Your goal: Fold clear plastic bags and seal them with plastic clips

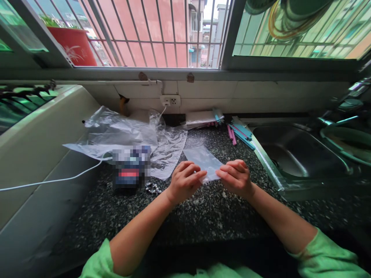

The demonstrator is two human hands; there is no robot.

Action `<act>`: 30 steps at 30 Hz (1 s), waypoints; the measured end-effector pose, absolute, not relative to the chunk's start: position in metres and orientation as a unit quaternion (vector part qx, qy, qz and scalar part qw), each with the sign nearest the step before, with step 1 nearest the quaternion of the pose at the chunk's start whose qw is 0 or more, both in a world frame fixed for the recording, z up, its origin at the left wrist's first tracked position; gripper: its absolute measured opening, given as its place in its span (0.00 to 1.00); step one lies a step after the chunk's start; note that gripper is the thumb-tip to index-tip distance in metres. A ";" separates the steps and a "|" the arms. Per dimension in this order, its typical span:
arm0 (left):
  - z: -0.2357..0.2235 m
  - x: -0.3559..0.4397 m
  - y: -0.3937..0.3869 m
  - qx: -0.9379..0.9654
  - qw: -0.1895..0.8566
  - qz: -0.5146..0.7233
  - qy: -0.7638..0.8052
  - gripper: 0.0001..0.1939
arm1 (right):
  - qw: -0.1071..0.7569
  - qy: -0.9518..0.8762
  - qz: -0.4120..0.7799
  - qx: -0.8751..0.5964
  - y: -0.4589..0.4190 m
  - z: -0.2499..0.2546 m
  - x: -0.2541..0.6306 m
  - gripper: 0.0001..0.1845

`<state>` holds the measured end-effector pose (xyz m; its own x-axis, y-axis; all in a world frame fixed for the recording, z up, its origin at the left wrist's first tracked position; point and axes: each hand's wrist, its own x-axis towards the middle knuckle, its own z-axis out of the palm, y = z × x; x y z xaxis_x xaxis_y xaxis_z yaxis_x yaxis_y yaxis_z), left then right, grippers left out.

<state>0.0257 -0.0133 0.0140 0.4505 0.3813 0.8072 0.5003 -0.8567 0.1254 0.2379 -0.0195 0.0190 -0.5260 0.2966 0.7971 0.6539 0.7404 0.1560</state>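
A small clear plastic bag [204, 158] is stretched between my hands over the speckled dark countertop [199, 216]. My left hand [188, 180] pinches its near left edge, and my right hand [236, 178] pinches the near right edge. Left of my left hand lies a beaded string [153, 188], next to a blurred-out object [131, 170] with a red patch. Large crumpled clear plastic sheets [121, 129] spread behind these. Past the bag, pink and blue strips [242, 133] lie beside the sink, near a stack of clear packets [203, 119] against the wall.
A steel sink [290, 150] with a raised rim is at the right, a green basin [348, 135] at its far side. White cable [58, 183] runs from the left toward a wall socket [170, 100]. A cream-coloured appliance or panel [52, 127] borders the counter's left.
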 end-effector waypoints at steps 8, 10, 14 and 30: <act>0.013 0.018 0.004 -0.836 -0.071 -0.419 -0.346 0.08 | 0.523 -0.792 -0.125 -0.289 -0.024 0.031 0.251 0.04; 0.016 0.020 0.002 -0.812 -0.249 -0.376 -0.371 0.11 | 0.565 -0.739 -0.036 -0.366 -0.020 0.032 0.254 0.01; 0.021 0.027 -0.009 -0.637 -0.611 -0.247 -0.400 0.17 | 0.559 -0.621 0.184 -0.517 -0.010 0.034 0.259 0.09; 0.016 0.034 -0.006 -0.555 -0.606 -0.389 -0.416 0.19 | 0.363 -0.672 0.424 -0.488 -0.014 0.019 0.225 0.12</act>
<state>0.0345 -0.0063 0.0162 0.3516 0.9333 -0.0726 -0.0088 0.0808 0.9967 0.2255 -0.0145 0.0191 -0.2609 0.9625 0.0741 0.3477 0.1653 -0.9229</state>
